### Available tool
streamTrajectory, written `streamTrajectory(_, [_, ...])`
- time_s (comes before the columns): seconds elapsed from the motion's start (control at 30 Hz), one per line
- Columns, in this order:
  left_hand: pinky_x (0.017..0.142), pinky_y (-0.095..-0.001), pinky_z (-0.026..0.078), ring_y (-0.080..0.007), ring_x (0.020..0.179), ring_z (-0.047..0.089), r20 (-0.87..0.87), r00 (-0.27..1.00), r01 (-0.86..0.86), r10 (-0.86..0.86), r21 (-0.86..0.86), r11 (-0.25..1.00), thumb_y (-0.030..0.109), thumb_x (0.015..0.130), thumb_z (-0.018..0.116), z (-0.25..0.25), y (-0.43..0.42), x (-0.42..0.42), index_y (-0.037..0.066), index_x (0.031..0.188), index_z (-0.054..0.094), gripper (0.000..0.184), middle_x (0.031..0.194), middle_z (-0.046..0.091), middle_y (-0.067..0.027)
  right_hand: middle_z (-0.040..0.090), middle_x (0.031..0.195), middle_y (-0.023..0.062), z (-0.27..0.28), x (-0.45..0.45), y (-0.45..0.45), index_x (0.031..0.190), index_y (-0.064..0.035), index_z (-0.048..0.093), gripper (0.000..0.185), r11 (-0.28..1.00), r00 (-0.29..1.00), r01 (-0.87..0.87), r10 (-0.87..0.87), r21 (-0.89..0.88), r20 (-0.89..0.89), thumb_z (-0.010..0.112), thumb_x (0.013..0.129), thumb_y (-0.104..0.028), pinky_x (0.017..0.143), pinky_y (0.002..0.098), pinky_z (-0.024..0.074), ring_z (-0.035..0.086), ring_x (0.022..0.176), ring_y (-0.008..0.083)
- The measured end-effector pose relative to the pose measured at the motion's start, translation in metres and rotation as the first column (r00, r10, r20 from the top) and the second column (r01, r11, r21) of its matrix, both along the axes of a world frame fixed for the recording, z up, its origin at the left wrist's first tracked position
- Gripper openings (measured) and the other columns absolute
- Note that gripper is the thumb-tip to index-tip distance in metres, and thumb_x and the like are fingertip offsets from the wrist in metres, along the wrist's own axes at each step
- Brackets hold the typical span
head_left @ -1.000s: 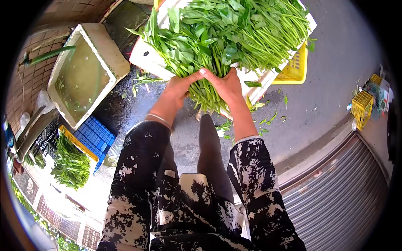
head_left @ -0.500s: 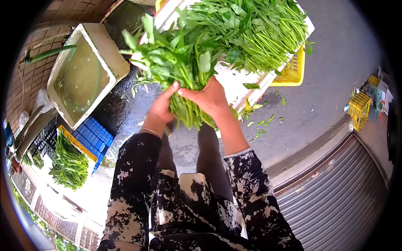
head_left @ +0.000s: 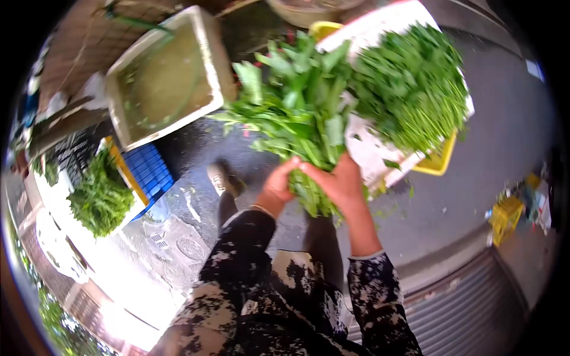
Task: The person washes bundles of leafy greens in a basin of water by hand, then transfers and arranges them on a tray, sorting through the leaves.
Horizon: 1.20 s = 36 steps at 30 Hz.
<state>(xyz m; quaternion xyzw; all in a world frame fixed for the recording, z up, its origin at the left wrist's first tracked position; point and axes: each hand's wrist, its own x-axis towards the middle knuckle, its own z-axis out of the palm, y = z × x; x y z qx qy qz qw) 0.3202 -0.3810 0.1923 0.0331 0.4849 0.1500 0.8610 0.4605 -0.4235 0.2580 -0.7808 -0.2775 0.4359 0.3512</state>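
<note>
A thick bunch of leafy greens [head_left: 309, 127], long-stemmed like water spinach, is held in front of me with its leaves pointing away and its cut stems toward my body. My left hand [head_left: 280, 185] is wrapped round the stems from the left. From the right, my right hand [head_left: 341, 181] grips the same stems, its thumb close to the left thumb. Just right of the bunch, a large pile of the same greens [head_left: 415, 89] lies on a white foam board or box lid [head_left: 371, 133], which rests over a yellow crate [head_left: 439, 160].
A white foam tub of cloudy water [head_left: 217, 89] with a green hose [head_left: 133, 22] stands at upper left. Below it are a blue crate [head_left: 145, 172] and another heap of greens [head_left: 102, 196]. A rolling shutter [head_left: 463, 302] and a yellow basket [head_left: 504, 216] lie to the right.
The held bunch has moved off the white board's left side, and both hands still grip it. My view has shifted, and a shoe now shows on the left, apart from the other leg.
</note>
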Motion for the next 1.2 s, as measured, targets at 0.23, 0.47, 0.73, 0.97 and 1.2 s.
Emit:
streamTrajectory(0.23, [0.094, -0.0406, 0.04, -0.024, 0.106, 0.052, 0.408, 0.91, -0.067, 0.077, -0.039, 0.997, 0.029, 0.077, 0.066, 0.0, 0.064, -0.078, 0.004, 0.122, 0.046, 0.055, 0.115, 0.055, -0.0101, 0.063, 0.099, 0.0119, 0.015, -0.085, 0.071, 0.112, -0.0002, 0.05, 0.057, 0.99, 1.0, -0.013, 0.015, 0.141, -0.011, 0.075, 0.066, -0.025, 0.079, 0.0328, 0.0461, 0.061, 0.087, 0.0236])
streamTrajectory(0.47, [0.088, -0.0395, 0.044, -0.0227, 0.103, 0.053, 0.057, 0.998, -0.042, 0.038, 0.086, 0.995, 0.026, 0.076, 0.069, 0.018, 0.203, -0.253, 0.002, 0.12, 0.047, 0.055, 0.112, 0.056, -0.0112, 0.063, 0.097, 0.0079, -0.033, -0.254, 0.192, 0.107, 0.0007, 0.054, 0.044, 0.991, 0.92, 0.1, -0.056, 0.093, -0.388, 0.073, 0.071, -0.018, 0.075, 0.0284, 0.0467, 0.059, 0.085, 0.0153])
streamTrajectory(0.73, [0.085, -0.0356, 0.048, -0.0233, 0.095, 0.059, -0.132, 0.983, 0.147, -0.128, 0.149, 0.978, 0.026, 0.08, 0.064, -0.031, 0.328, -0.351, 0.0, 0.114, 0.051, 0.045, 0.107, 0.059, -0.0127, 0.062, 0.104, 0.01, -0.131, -0.339, 0.303, 0.115, -0.0029, 0.053, 0.05, 0.935, 0.246, 0.251, -0.31, -0.249, -0.918, 0.058, 0.083, -0.041, 0.075, 0.0349, 0.0511, 0.061, 0.09, 0.0222])
streamTrajectory(0.97, [0.089, -0.0387, 0.046, -0.0258, 0.098, 0.057, -0.083, 0.988, 0.138, -0.134, 0.052, 0.989, 0.026, 0.078, 0.066, -0.115, 0.375, -0.35, 0.001, 0.114, 0.051, 0.046, 0.111, 0.057, -0.015, 0.061, 0.105, 0.0131, -0.215, -0.319, 0.354, 0.114, -0.0046, 0.054, 0.039, 0.933, 0.325, 0.223, -0.346, -0.284, -0.88, 0.051, 0.088, -0.034, 0.071, 0.0382, 0.055, 0.063, 0.086, 0.0235])
streamTrajectory(1.2, [0.085, -0.0375, 0.048, -0.0205, 0.093, 0.06, -0.229, 0.944, 0.231, -0.236, -0.047, 0.972, 0.029, 0.074, 0.071, -0.191, 0.41, -0.347, 0.008, 0.108, 0.057, 0.043, 0.106, 0.061, -0.0079, 0.05, 0.121, 0.0196, -0.273, -0.32, 0.405, 0.12, 0.0015, 0.046, 0.049, 0.853, 0.833, 0.026, -0.307, -0.522, -0.46, 0.048, 0.089, -0.036, 0.085, 0.0416, 0.0431, 0.054, 0.104, 0.0292])
